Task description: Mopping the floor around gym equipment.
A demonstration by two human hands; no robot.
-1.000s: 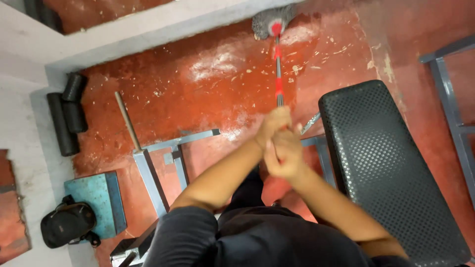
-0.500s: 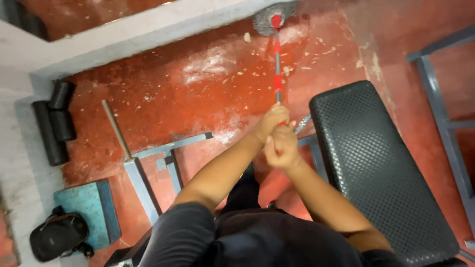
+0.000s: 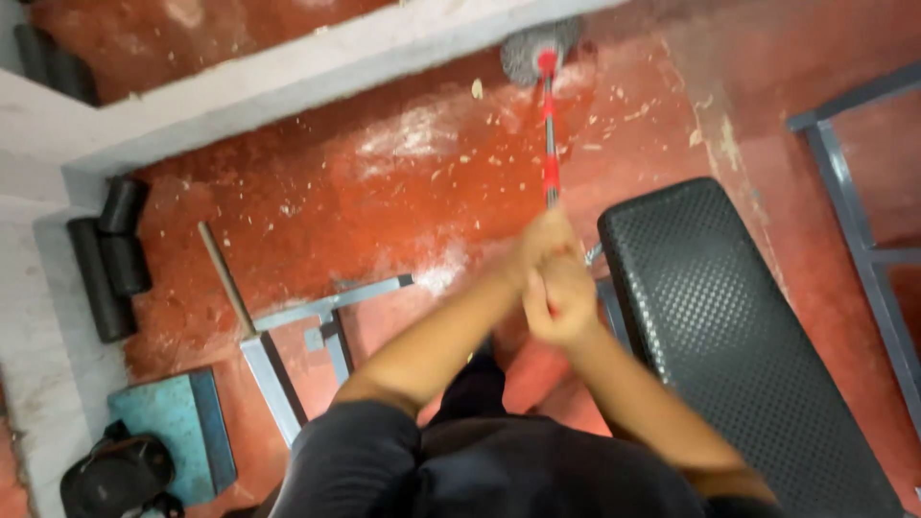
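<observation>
Head view looks straight down on one person with both hands stacked on a single mop handle (image 3: 550, 144), grey with red bands: the left hand (image 3: 543, 240) closed around it higher up, the right hand (image 3: 562, 299) clenched just below, touching the left. One grey stringy mop head (image 3: 537, 50) sits on the floor at the foot of a pale concrete ledge (image 3: 288, 67). One black padded bench (image 3: 729, 336) lies just right of the hands. Left of them stands one grey metal frame (image 3: 307, 336) with one thin rod (image 3: 223, 273) beside it. Three black foam rollers (image 3: 110, 259) rest against the wall, and one teal box (image 3: 177, 427) has one black cap (image 3: 115, 475) touching it. Red painted floor (image 3: 384, 192) is worn, glossy in patches and strewn with pale flecks.
</observation>
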